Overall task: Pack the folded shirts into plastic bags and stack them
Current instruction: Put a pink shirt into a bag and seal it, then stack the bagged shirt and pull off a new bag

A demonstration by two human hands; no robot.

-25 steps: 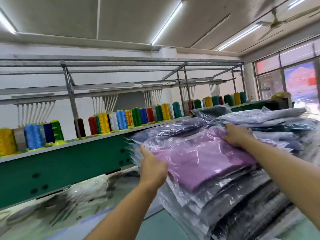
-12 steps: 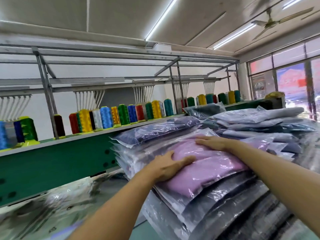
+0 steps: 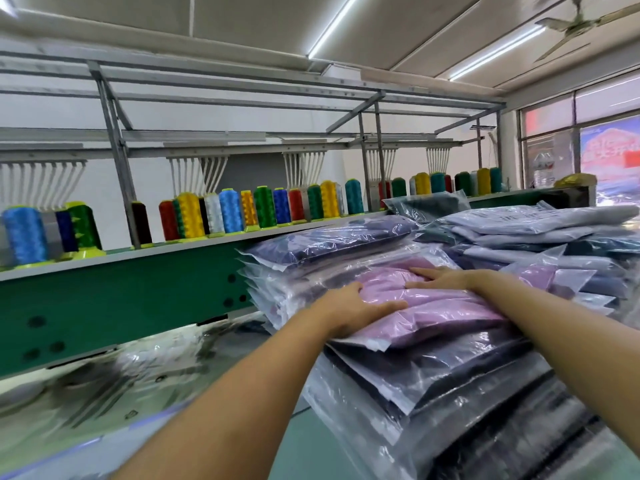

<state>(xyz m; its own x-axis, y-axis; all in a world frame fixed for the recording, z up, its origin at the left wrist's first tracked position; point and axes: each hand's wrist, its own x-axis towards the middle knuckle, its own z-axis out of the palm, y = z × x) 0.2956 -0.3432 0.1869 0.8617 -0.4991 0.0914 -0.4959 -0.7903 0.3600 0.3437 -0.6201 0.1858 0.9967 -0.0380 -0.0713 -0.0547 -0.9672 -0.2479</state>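
A folded pink shirt in a clear plastic bag [image 3: 450,311] lies on top of a tall stack of bagged dark shirts [image 3: 450,382]. My left hand [image 3: 353,311] lies flat on its near left part, fingers spread and pressing down. My right hand [image 3: 441,277] rests flat on its far side, fingers straight and pointing left. Just behind the pink one lies a bagged navy shirt [image 3: 332,239]. More bagged grey and dark shirts [image 3: 540,225] are piled to the right.
A green machine beam [image 3: 121,299] runs along the left and back, carrying a row of coloured thread cones [image 3: 263,207] under a metal frame. Loose clear plastic bags [image 3: 114,379] lie on the table at the lower left. Windows are at the far right.
Both hands lowered the bagged pink shirt onto the stack and moved from gripping its edges to lying flat on top. The view shifted slightly right.
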